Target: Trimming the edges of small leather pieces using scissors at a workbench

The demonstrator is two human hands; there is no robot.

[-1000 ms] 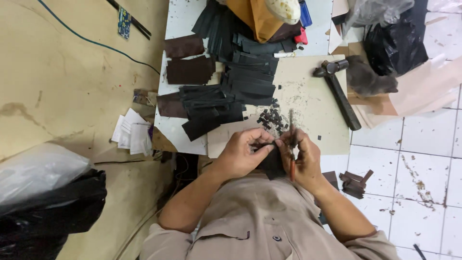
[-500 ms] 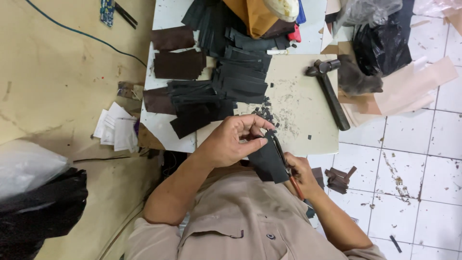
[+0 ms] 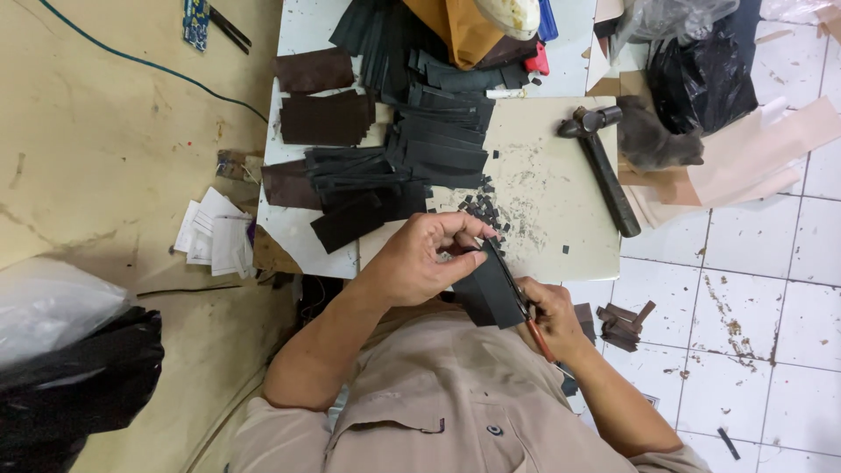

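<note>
From up here I see my left hand (image 3: 420, 263) pinched on the far edge of a dark leather piece (image 3: 495, 293), which hangs just off the near edge of the cutting board (image 3: 561, 188), over my lap. My right hand (image 3: 552, 315) is closed around scissors (image 3: 526, 311) with reddish handles, blades running along the right side of the piece. I judge the leather light and flexible, stiff enough to keep flat but apt to droop, so it is best held close to the cut line, thumb on top. Small black offcuts (image 3: 482, 215) lie scattered on the board just beyond my fingers; stacks of dark strips (image 3: 420, 149) sit farther off to the left, and a hammer (image 3: 604, 166) lies to the right. The scissor blades are mostly hidden behind the piece, so I cannot tell how wide they gape, and my right fingers are largely covered.
</note>
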